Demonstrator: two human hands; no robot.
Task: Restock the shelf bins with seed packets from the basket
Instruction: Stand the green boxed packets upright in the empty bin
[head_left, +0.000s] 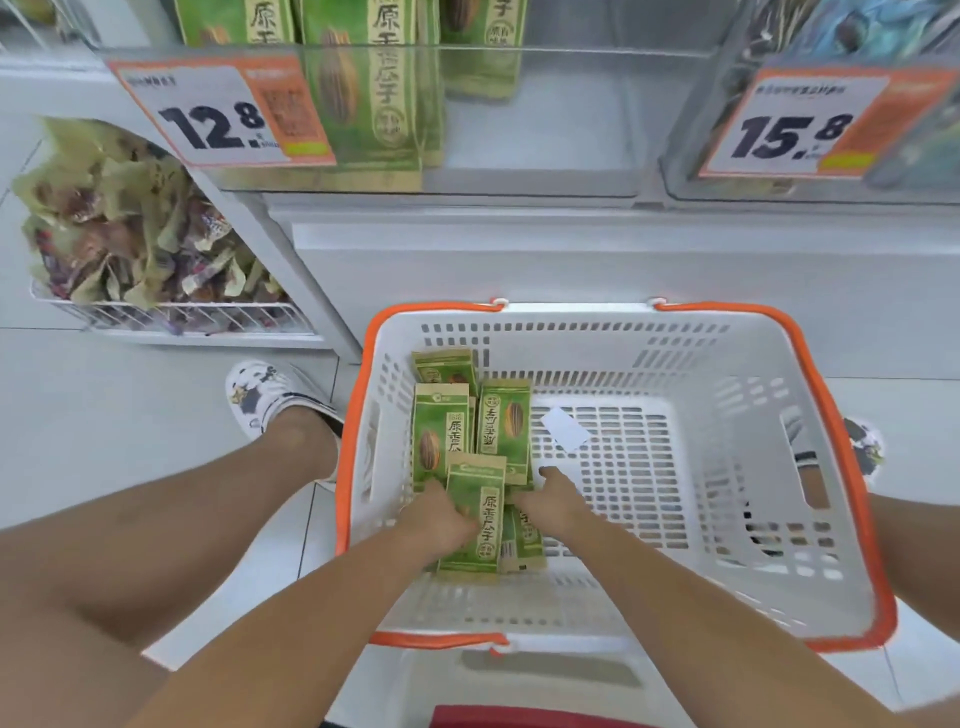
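Note:
A white basket (675, 332) with orange handles stands on the floor below me. Several green seed packets (501, 421) lie in its left half. My left hand (439, 517) grips the nearest green packet (480, 512) by its left edge, the packet standing tilted up. My right hand (550, 501) holds the packets just right of it, fingers curled down among them. Above, the clear shelf bin (545, 119) marked 12.8 holds a few upright green packets (374, 83) on its left side; its right side is bare.
A second clear bin (691, 171) marked 15.8, with blue packets, sits at the upper right. A wire rack (171, 314) of mixed snack bags stands at the left. A white card (565, 428) lies on the basket floor. My legs and shoes flank the basket.

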